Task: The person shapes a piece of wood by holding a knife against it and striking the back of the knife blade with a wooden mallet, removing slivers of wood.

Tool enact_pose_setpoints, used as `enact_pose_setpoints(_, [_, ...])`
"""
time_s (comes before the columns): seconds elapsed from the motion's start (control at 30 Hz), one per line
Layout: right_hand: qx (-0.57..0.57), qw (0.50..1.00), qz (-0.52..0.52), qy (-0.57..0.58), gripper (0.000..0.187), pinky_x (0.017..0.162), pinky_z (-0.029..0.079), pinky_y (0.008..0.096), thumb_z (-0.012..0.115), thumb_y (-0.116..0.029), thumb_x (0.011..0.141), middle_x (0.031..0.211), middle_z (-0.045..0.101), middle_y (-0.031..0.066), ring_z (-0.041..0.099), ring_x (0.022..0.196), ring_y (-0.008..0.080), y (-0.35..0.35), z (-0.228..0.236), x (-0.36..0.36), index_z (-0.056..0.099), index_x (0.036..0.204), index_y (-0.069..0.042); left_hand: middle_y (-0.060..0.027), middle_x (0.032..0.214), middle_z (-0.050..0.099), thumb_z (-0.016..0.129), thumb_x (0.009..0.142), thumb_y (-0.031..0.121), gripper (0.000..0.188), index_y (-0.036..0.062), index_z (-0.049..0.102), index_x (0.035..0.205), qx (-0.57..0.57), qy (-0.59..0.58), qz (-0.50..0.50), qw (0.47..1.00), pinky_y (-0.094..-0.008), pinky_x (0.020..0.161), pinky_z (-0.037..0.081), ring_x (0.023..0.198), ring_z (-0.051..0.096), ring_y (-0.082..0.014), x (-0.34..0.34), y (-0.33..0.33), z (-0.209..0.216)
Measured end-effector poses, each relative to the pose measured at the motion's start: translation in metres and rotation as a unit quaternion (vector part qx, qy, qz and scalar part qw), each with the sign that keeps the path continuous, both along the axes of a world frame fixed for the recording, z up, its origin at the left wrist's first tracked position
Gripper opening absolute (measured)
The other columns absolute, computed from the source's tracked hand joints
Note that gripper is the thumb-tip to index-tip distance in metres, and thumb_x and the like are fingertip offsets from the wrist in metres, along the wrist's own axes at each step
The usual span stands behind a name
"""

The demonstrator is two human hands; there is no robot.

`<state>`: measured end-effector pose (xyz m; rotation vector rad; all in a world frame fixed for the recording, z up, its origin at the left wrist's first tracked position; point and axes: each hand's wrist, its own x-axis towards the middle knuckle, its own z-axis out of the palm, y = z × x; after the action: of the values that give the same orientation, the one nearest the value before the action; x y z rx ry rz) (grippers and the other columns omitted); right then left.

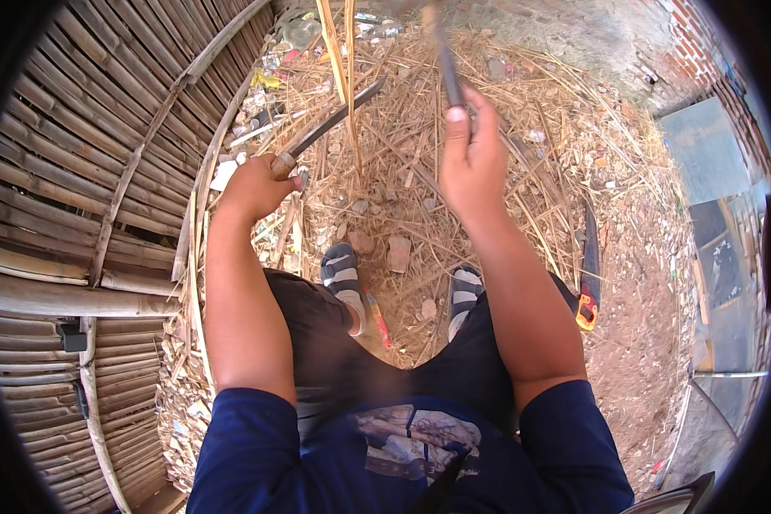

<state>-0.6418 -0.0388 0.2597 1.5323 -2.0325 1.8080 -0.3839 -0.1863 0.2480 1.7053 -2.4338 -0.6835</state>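
My left hand (255, 187) is closed around the wooden handle of a knife (330, 124), whose long dark blade slants up to the right. The blade crosses split wooden strips (334, 51) that rise to the top edge; whether it cuts into them I cannot tell. My right hand (473, 163) grips a dark, bar-like tool (448, 68) pointing away from me, the thumb lying along it. Motion blurs the tool's far end, which looks brownish, so its kind is unclear.
Dry straw and wood splinters (403, 146) cover the ground between my feet and beyond. A handsaw with an orange-red handle (586, 310) lies right of my right leg. A bamboo slat wall (103, 154) stands at left. Grey-blue panels (711, 154) line the right. Stones (398, 254) lie near my feet.
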Motion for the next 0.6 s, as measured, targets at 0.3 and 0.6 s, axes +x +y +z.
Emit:
enact_pose_setpoints(0.3, [0.337, 0.934, 0.045, 0.106, 0.033, 0.067, 0.052, 0.0573, 0.047, -0.032, 0.107, 0.085, 0.071, 0.0216, 0.068, 0.074, 0.0468, -0.019, -0.051, 0.007, 0.055, 0.124, -0.005, -0.0229, 0.103, 0.073, 0.081, 0.083, 0.043, 0.051, 0.0008, 0.069, 0.109, 0.012, 0.01, -0.012, 1.0, -0.0466, 0.088, 0.053, 0.1, 0.069, -0.041, 0.004, 0.0, -0.002])
enact_pose_setpoints(0.6, [0.069, 0.998, 0.011, 0.003, 0.039, 0.062, 0.053, 0.0489, 0.05, -0.031, 0.106, 0.079, 0.07, 0.0186, 0.069, 0.069, 0.0382, -0.01, -0.011, 0.007, 0.055, 0.135, -0.005, -0.02, 0.1, 0.073, 0.08, 0.086, 0.039, 0.049, 0.0005, 0.067, 0.113, -0.007, -0.019, -0.013, 1.0, -0.0427, 0.085, 0.053, 0.095, 0.07, -0.0332, 0.002, -0.002, 0.001])
